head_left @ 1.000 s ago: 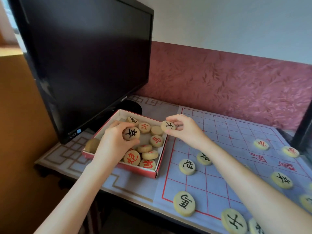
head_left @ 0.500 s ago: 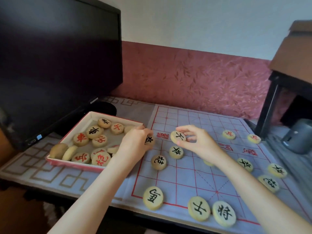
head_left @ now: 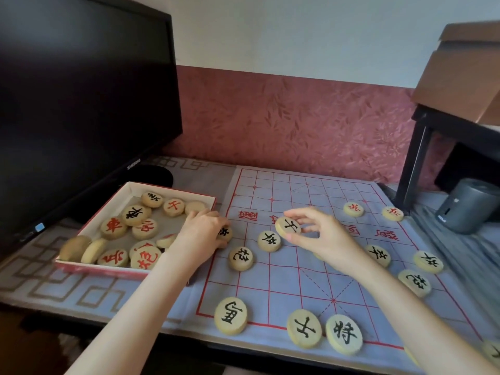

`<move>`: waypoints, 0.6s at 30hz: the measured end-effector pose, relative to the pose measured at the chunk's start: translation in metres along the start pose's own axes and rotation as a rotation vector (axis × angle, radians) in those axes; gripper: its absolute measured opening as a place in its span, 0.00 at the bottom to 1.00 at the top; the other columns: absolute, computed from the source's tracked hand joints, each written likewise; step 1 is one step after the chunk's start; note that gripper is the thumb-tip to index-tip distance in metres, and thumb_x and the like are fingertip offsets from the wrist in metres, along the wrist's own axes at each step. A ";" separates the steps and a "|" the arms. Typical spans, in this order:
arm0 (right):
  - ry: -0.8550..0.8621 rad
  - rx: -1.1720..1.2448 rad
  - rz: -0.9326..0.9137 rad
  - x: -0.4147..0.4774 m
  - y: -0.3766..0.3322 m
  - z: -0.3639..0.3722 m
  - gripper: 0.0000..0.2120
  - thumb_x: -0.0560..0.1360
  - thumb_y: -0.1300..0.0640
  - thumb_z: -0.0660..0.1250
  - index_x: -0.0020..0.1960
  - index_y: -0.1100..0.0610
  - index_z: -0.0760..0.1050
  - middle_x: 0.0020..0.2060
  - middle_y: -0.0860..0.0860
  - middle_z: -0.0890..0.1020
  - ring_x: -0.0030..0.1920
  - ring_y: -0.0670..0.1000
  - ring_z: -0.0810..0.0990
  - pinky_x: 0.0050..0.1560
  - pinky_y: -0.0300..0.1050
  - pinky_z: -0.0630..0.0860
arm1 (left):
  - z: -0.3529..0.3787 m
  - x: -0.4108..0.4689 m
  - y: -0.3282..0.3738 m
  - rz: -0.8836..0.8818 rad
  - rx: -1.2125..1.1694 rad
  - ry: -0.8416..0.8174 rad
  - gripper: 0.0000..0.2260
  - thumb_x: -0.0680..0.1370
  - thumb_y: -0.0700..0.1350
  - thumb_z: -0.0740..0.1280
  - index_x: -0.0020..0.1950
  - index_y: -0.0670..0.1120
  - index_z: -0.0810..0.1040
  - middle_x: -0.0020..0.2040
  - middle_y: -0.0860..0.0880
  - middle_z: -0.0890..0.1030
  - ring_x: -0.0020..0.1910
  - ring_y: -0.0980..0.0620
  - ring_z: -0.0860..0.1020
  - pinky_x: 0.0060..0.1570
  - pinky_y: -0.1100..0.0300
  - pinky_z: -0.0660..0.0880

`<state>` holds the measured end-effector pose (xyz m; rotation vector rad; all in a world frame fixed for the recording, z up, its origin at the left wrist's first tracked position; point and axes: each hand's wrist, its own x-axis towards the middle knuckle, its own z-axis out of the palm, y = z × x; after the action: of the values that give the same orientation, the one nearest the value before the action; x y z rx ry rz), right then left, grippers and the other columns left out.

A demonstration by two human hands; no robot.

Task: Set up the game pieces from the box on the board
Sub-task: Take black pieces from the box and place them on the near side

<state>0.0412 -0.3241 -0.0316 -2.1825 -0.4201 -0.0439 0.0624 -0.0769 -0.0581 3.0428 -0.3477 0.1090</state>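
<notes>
left hand (head_left: 201,231): I see it pinching a black-marked piece (head_left: 225,234) at the board (head_left: 270,288)'s left edge, just right of the box (head_left: 108,267)
right hand (head_left: 322,236): gripping a second black piece (head_left: 288,228), tilted, over mid-board
hands: apart

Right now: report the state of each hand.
Left hand: grips a half-hidden black-lettered xiangqi piece.
Right hand: pinches a tilted black-lettered xiangqi piece over the board.
</notes>
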 end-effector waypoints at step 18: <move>-0.013 -0.245 0.054 -0.108 0.021 -0.053 0.21 0.71 0.50 0.72 0.61 0.41 0.71 0.55 0.35 0.74 0.59 0.30 0.67 0.57 0.22 0.61 | -0.027 -0.020 0.073 0.214 -0.533 0.122 0.13 0.76 0.48 0.66 0.61 0.54 0.76 0.60 0.54 0.77 0.57 0.55 0.75 0.58 0.59 0.72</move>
<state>-0.0473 -0.4078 -0.0351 -2.4355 -0.3784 -0.0542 0.0242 -0.1411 -0.0281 2.4555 -0.5849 0.1803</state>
